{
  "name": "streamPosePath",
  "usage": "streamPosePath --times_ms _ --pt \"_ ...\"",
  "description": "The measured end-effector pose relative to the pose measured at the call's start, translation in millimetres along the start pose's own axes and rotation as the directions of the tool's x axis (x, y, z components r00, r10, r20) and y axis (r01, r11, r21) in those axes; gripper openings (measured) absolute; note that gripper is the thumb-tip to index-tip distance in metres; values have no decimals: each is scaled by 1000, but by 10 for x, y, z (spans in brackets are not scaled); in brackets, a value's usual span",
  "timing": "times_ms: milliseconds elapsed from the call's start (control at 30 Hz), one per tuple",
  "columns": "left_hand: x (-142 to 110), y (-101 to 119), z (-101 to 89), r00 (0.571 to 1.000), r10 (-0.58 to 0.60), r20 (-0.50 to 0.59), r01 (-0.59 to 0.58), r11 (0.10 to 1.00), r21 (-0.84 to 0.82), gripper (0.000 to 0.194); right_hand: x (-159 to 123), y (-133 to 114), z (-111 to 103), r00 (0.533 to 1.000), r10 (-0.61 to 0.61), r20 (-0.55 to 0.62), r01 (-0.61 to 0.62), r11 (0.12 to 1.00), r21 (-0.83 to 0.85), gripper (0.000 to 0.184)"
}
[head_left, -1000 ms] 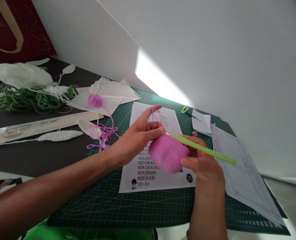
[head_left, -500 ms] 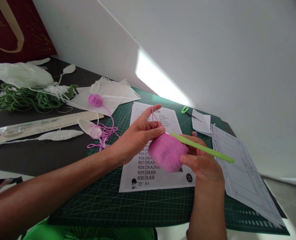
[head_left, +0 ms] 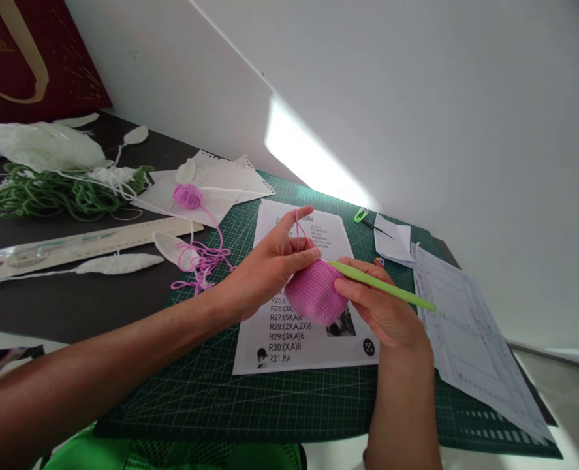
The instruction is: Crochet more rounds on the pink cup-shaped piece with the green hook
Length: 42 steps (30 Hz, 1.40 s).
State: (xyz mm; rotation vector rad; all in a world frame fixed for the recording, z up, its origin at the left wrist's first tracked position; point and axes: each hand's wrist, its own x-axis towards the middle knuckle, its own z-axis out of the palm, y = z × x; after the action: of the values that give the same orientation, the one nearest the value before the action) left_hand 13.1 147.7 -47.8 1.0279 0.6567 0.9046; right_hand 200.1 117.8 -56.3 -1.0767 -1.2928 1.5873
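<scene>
My left hand (head_left: 282, 256) pinches the upper left edge of a pink crocheted piece (head_left: 316, 297). Pink yarn (head_left: 297, 225) loops over its raised index finger and runs down to the piece. In my right hand (head_left: 384, 307) is a crochet hook with a light green handle (head_left: 387, 285), its tip at the top edge of the work and partly hidden. The right thumb rests by the right side of the piece. A printed pattern sheet (head_left: 260, 356) lies beneath both hands. The pink yarn ball (head_left: 187, 196) sits to the left, with loose strands (head_left: 203, 258) trailing from it.
Under the sheet is a green cutting mat (head_left: 181, 391). White crocheted leaves (head_left: 120, 263), a ruler (head_left: 98, 245), green yarn (head_left: 59, 196) and white yarn (head_left: 47, 145) lie left. Right are a notebook (head_left: 470, 333), a small paper (head_left: 391, 238) and a green clip (head_left: 361, 215).
My right hand and the hook have shifted left, and the right thumb has moved up along the piece. The pink piece has moved slightly left and up. My left hand has barely moved.
</scene>
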Motion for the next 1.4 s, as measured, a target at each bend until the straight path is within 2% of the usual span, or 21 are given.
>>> streamPosePath --times_ms 600,800,1100,1167,1233,1333,1400 --pt "0 -11 -3 1000 -3 -23 4 1000 23 61 13 6 21 999 31 -17 -32 998 -55 17" --pt "0 -10 9 1000 -1 -16 2 1000 31 61 39 15 52 998 -46 -53 40 993 -108 23" --pt "-18 5 1 1000 23 -3 -23 998 50 65 25 -3 101 989 -140 -57 125 968 -216 19" --pt "-33 23 13 1000 25 16 -26 997 75 70 31 -3 153 970 -229 -79 195 931 -308 20" --pt "-46 40 26 999 31 36 -35 995 94 74 43 8 201 933 -344 -109 271 866 -420 24" --pt "-54 56 37 997 29 69 -35 995 90 74 62 36 250 832 -533 -153 353 723 -594 31" --pt "-56 62 38 996 23 91 -30 997 74 74 68 51 267 764 -631 -134 380 608 -697 27"
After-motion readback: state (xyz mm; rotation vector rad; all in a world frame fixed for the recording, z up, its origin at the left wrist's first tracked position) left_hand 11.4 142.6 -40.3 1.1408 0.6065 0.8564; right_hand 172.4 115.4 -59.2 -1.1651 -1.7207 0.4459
